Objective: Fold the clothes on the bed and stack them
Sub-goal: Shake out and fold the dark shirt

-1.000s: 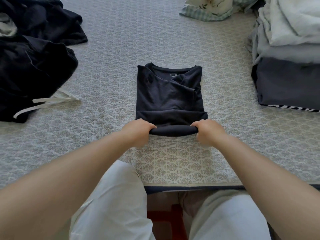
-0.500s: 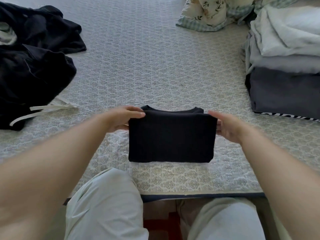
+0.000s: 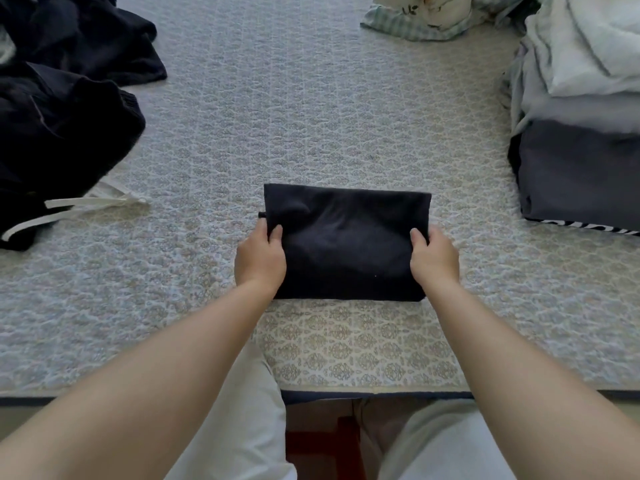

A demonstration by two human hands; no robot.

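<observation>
A dark navy T-shirt, folded into a compact rectangle, lies on the patterned bedspread in front of me. My left hand grips its left edge, thumb on top. At the right edge my right hand grips it the same way. A stack of folded clothes stands at the right, dark grey at the bottom and pale pieces above. Unfolded dark garments lie in a heap at the left, with a white drawstring trailing out.
A checked and floral pillow or cloth sits at the far edge of the bed. The bed's near edge runs just in front of my knees, which are in light trousers. Bare bedspread lies between the heap and the stack.
The shirt's lower half was folded up over the top, making a short rectangle. Both hands then moved down to grip its side edges.
</observation>
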